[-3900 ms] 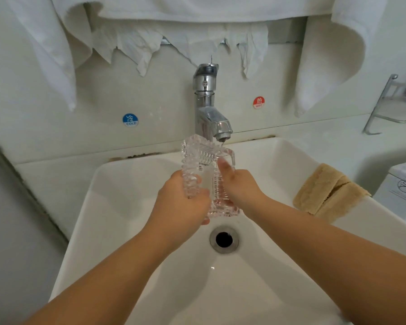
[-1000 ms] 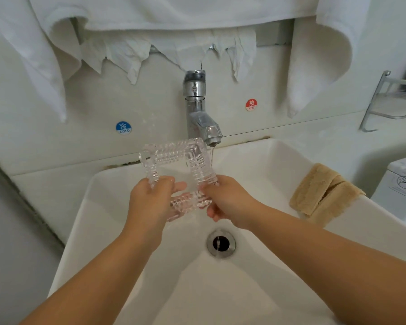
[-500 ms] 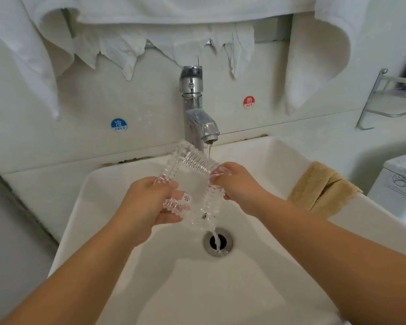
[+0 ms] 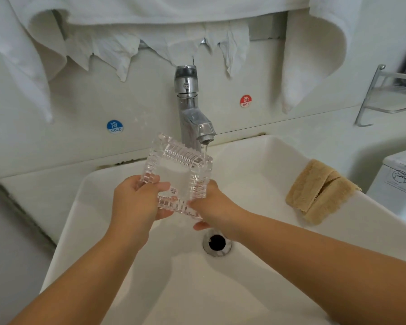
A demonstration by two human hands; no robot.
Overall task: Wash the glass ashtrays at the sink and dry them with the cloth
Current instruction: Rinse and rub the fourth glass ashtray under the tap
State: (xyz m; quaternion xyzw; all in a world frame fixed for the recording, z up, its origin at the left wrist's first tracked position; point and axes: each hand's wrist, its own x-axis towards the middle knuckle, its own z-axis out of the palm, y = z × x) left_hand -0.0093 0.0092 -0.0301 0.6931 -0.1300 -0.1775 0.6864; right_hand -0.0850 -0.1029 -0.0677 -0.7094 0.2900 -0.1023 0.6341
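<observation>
Under the tap (image 4: pixel 195 118), both hands' fingers (image 4: pixel 161 186) grip ashtray (image 4: pixel 177 177).

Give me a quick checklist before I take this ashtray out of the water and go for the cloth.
1. Both hands grip the ashtray: ok, left hand on its left edge, right hand at its lower right corner.
2. Water reaches the glass: ok, a thin stream from the tap hits the top right corner.
3. Ashtray held over the sink: ok.
4. Glass fully rinsed: cannot tell.
5. Cloth in reach: ok, it lies folded on the sink's right rim.
6. Tap off: not ok, water is running.
</observation>
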